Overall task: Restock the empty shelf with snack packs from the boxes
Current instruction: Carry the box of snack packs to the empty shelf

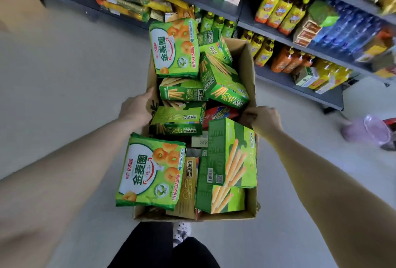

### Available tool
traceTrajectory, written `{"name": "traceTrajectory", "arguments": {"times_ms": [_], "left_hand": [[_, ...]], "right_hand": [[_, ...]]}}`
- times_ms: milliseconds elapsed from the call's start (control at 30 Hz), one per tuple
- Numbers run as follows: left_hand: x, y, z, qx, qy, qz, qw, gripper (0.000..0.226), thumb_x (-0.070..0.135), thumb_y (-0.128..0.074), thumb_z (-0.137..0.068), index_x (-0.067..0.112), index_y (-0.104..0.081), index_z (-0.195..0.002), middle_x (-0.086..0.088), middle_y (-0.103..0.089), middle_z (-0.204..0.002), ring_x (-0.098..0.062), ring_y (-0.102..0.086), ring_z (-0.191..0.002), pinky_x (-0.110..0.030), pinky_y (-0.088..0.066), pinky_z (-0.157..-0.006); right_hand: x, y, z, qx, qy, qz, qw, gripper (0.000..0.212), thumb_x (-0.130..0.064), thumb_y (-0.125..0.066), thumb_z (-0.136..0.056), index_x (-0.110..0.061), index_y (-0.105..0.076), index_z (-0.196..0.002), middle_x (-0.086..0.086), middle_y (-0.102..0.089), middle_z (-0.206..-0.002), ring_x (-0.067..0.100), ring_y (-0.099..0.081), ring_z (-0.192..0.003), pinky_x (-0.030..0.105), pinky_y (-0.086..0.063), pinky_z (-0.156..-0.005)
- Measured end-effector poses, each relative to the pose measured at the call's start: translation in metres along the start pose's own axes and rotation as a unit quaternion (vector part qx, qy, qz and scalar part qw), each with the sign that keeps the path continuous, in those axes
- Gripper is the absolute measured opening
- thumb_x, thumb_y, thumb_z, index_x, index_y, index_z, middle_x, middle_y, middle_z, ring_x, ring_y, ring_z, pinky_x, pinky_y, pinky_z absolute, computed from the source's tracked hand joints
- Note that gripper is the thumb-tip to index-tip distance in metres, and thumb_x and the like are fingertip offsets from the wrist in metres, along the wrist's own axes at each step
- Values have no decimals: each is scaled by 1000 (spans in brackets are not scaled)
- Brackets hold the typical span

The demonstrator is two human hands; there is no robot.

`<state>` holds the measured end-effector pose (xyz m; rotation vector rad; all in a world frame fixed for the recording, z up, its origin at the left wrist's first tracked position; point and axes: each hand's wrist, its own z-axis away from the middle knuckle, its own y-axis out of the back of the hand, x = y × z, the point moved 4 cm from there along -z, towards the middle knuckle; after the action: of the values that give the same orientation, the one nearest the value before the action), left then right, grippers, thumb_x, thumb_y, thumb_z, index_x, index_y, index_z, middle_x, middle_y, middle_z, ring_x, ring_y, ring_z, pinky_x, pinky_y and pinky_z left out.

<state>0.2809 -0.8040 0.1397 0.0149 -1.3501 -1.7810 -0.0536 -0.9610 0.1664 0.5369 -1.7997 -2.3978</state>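
A cardboard box (246,62) full of snack packs hangs in front of me above the floor. My left hand (137,109) grips its left wall and my right hand (263,120) grips its right rim. Inside lie two green bags of ring biscuits, one near me (150,171) and one at the far end (174,48). Several green boxes of biscuit sticks (232,154) fill the rest, and a red pack (220,113) shows between them.
Dark shelves (300,87) run across the back and right, stocked with yellow and orange drink bottles (276,10), snack packs and blue bottles. A purple plastic bin (368,130) stands on the floor at the right. Pale floor (75,75) lies to the left.
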Motion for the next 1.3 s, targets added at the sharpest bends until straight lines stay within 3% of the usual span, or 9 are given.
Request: {"name": "traceTrajectory", "arguments": {"times_ms": [233,433,767,967,1167,1300], "left_hand": [[-24,78,-116,27,42,42,998,89,-4,-53,-84,40,-22,-155,-15,-50,-145,-38,-55,-122,-35,-48,-98],[-58,142,-208,49,87,53,994,90,-4,-54,-84,38,-21,-156,-14,-51,-145,-36,-54,-124,-33,-45,-98],[-141,241,-346,111,156,67,979,82,10,-56,-87,34,-19,-157,-14,-57,-139,-40,-51,-126,-41,-44,-98],[-217,288,-445,120,194,92,969,87,4,-55,-83,35,-20,-156,-17,-59,-135,-42,-52,-123,-40,-42,-98],[-286,307,-543,124,226,103,961,81,13,-57,-89,38,-19,-156,-14,-61,-133,-41,-54,-121,-42,-43,-99],[-324,296,-612,120,263,112,951,80,12,-56,-91,39,-17,-156,-13,-63,-130,-41,-56,-118,-42,-44,-96]], "right_hand": [[-100,12,-162,-27,61,35,997,33,-16,-58,-91,-32,-73,-115,5,-70,-116,30,-61,-106,24,-32,-71],[-200,21,-296,-57,133,74,987,34,-14,-58,-90,-30,-72,-117,4,-70,-117,30,-61,-110,29,-45,-86],[-404,9,-491,-94,236,89,963,33,-15,-61,-91,-27,-72,-120,10,-70,-118,32,-62,-109,29,-47,-87],[-516,-38,-587,-107,247,83,960,36,-13,-61,-89,-30,-72,-119,11,-69,-117,32,-60,-108,26,-43,-80],[-604,-101,-687,-137,265,93,950,35,-12,-58,-93,-28,-71,-122,12,-70,-112,33,-60,-105,23,-31,-72],[-645,-152,-752,-162,280,90,942,34,-7,-60,-89,-26,-75,-113,10,-71,-108,32,-61,-102,25,-38,-75]]}}
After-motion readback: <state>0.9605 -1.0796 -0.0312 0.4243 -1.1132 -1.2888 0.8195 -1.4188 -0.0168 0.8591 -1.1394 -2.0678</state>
